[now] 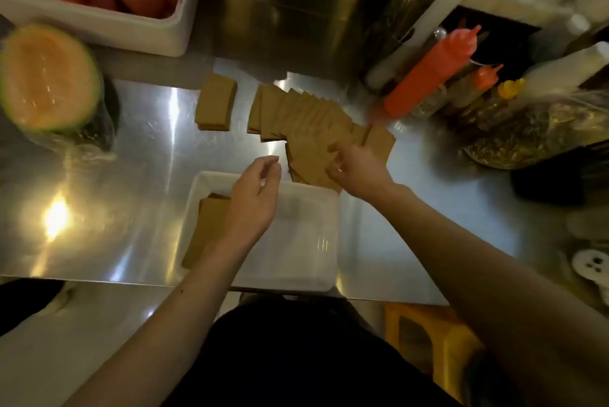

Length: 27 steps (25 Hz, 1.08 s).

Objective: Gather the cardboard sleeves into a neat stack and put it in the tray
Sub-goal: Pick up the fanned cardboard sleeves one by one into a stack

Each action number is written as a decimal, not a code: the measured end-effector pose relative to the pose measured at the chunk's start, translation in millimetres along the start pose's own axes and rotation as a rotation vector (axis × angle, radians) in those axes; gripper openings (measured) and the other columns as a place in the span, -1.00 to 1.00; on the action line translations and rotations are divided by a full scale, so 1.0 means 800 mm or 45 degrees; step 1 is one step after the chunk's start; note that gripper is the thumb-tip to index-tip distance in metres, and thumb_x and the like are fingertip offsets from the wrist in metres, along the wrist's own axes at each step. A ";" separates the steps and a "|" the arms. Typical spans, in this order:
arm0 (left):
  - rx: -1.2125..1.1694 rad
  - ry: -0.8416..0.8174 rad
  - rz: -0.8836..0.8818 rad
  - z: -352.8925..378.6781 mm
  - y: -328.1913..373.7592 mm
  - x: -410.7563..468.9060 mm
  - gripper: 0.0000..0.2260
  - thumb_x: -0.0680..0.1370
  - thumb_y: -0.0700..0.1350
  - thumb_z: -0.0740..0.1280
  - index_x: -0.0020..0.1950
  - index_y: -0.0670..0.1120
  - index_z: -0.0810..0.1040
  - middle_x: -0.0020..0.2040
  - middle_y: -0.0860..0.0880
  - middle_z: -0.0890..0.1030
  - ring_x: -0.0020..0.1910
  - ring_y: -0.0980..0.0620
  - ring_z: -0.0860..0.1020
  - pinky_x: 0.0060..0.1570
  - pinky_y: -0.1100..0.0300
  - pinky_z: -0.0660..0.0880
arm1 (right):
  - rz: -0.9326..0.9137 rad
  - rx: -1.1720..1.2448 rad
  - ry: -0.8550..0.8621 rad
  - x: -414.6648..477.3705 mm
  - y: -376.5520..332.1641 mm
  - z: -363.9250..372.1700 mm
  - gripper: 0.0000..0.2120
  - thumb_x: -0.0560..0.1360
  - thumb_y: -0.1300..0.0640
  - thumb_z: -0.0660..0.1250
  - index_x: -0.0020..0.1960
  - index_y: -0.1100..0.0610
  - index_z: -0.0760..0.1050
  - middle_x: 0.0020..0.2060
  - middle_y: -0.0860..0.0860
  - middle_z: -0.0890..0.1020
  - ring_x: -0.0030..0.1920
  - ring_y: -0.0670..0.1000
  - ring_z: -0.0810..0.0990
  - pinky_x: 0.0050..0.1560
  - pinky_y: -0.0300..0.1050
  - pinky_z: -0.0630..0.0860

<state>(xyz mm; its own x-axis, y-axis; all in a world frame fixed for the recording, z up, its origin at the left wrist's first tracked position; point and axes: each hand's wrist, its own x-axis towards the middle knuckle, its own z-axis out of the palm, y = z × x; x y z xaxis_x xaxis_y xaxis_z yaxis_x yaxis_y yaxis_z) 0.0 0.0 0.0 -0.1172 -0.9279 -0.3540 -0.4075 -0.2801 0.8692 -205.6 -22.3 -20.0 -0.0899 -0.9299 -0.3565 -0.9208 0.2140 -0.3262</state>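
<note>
Brown cardboard sleeves (303,116) lie fanned out in an overlapping row on the steel counter, just beyond the white tray (296,241). A small neat stack of sleeves (216,102) sits apart to the left of the fan. Another stack of sleeves (206,225) lies in the tray's left side, partly hidden by my left forearm. My left hand (255,199) hovers over the tray's far edge, fingers loosely curled and empty. My right hand (356,169) rests on the near end of the fan, fingertips pressing on the sleeves.
A halved melon (49,80) wrapped in film stands at the left. A white tub of fruit (99,21) sits behind it. Red squeeze bottles (425,77) and jars crowd the right, close to the fan's far end. The counter's front edge (99,279) runs just below the tray.
</note>
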 end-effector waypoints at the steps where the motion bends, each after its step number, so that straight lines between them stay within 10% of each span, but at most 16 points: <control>1: -0.064 0.020 -0.033 0.003 0.000 0.002 -0.66 0.67 0.04 0.12 0.38 -0.01 0.46 0.33 0.01 0.52 0.26 0.08 0.45 0.23 0.17 0.38 | 0.039 -0.012 -0.027 0.006 -0.002 0.003 -0.56 0.51 -0.01 0.32 0.36 0.05 0.38 0.14 0.07 0.60 0.07 0.06 0.59 0.01 -0.03 0.59; 14: -0.502 0.224 -0.273 0.016 0.023 0.043 -0.75 0.67 0.01 0.13 0.21 -0.02 0.53 0.11 -0.03 0.63 0.07 0.02 0.61 0.14 0.12 0.55 | -0.360 -0.553 -0.213 0.070 0.000 0.019 -0.57 0.51 0.01 0.33 0.32 0.04 0.31 0.22 0.13 0.41 0.08 0.15 0.50 -0.01 0.00 0.52; 27: -0.603 -0.114 -0.482 0.037 0.039 0.091 -0.63 0.67 0.07 0.08 0.31 -0.11 0.49 0.25 -0.16 0.59 0.23 -0.07 0.56 0.30 0.04 0.46 | -0.276 0.461 -0.098 0.062 0.037 -0.069 -0.75 0.56 0.11 0.28 0.22 0.13 0.50 0.02 0.02 0.59 -0.02 -0.05 0.57 0.03 -0.16 0.52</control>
<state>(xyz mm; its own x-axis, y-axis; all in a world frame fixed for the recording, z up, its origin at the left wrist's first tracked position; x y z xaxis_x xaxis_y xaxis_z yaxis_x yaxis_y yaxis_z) -47.7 -68.8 -8.6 -0.1269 -0.7241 -0.6779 0.0084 -0.6842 0.7292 -258.2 -78.9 1.2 0.1320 -0.9429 -0.3057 -0.7215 0.1200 -0.6819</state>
